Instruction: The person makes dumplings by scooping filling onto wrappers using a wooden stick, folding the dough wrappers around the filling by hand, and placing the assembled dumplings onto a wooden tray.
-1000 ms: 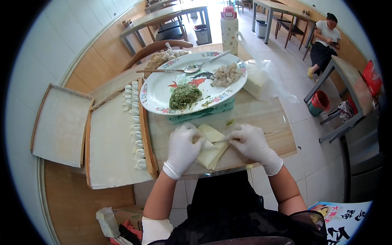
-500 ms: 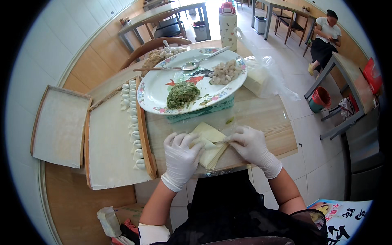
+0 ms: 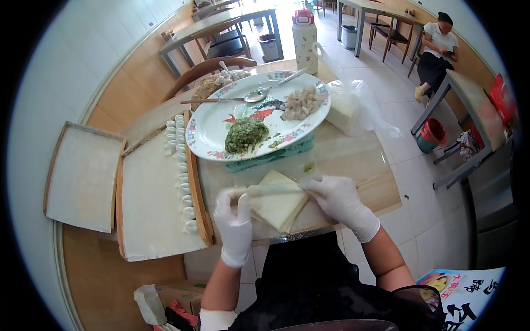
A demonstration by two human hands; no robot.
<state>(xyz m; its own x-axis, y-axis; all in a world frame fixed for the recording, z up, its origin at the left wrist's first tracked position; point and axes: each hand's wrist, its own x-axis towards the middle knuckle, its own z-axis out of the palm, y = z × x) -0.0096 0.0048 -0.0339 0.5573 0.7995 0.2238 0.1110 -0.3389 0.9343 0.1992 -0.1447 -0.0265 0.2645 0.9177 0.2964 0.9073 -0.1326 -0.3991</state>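
A pile of thin, square, pale yellow dough sheets (image 3: 280, 208) lies near the near edge of the worktop (image 3: 361, 165), about the middle of that edge. One corner of the pile points to the far edge. The left hand (image 3: 233, 226), in a white glove, is just beside the pile's left corner. Its fingers are bent and its thumb sticks up, but I cannot tell if it grips anything. The right hand (image 3: 338, 198), gloved too, is by the pile's right side with its fingers curled in. It is blurry at the tips, so I cannot tell what it grips.

Past the pile, a big white plate (image 3: 207, 132) with a flower rim sits on a green box (image 3: 276, 159). On the plate are a green lump of chopped food (image 3: 245, 134), some pale chunks (image 3: 302, 103), a spoon (image 3: 255, 96) and a brown stick (image 3: 212, 101).

A wooden tray (image 3: 154, 209) lies along the left edge, with white dumplings (image 3: 184, 190) down its right side. A tall bottle (image 3: 305, 47) with a pink lid stands by the far edge. A clear plastic bag (image 3: 367, 110) sits near the far right corner.
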